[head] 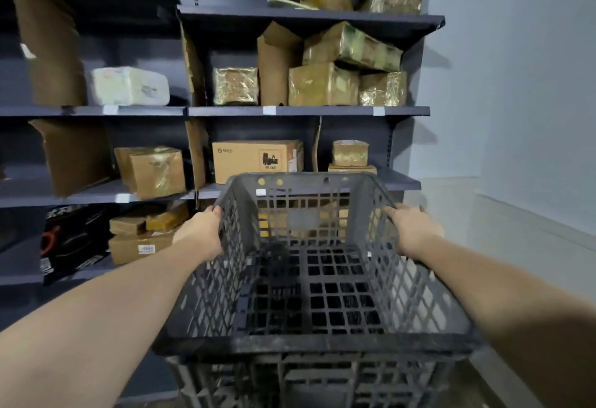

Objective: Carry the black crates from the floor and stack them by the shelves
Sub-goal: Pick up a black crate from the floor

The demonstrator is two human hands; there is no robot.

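A black lattice crate [309, 348] fills the lower middle of the head view, open side up and empty. My left hand [201, 230] grips its left wall near the far corner. My right hand [411, 230] grips the right wall at the same depth. Below its near rim, the wall of a second black crate [306, 382] shows, seemingly directly underneath; whether they touch I cannot tell. The grey metal shelves [309, 111] stand right behind the crate's far wall.
The shelves hold several cardboard boxes and parcels wrapped in film, among them a brown carton [254, 161] just beyond the crate. A pale wall [516, 85] closes the right side, with bare light floor [516, 246] below it.
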